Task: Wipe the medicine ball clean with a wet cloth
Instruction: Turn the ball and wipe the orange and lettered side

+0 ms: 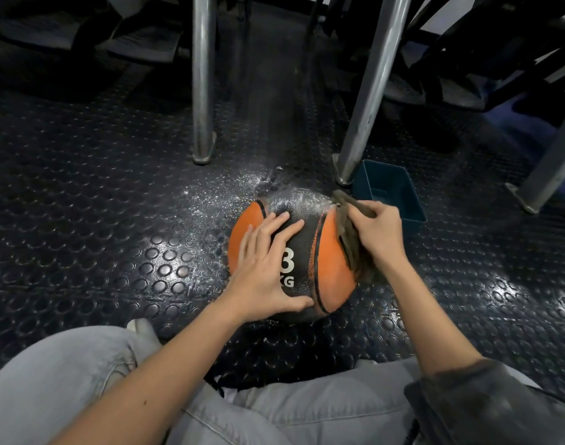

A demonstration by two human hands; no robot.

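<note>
One medicine ball: round, pebbled rubber, orange and black, on studded floor.
Left hand: fingers spread flat on ball.
Right hand: fingers curled round brown cloth.

This looks like a gym. The floor is dark rubber matting covered in raised round studs, the sort laid under exercise equipment. Polished steel posts stand on it with flat foot plates at their bases, and black metal frames crowd the background (what machines they belong to cannot be told). A medicine ball, orange and black and marked "3 KG", sits on the matting.
</note>
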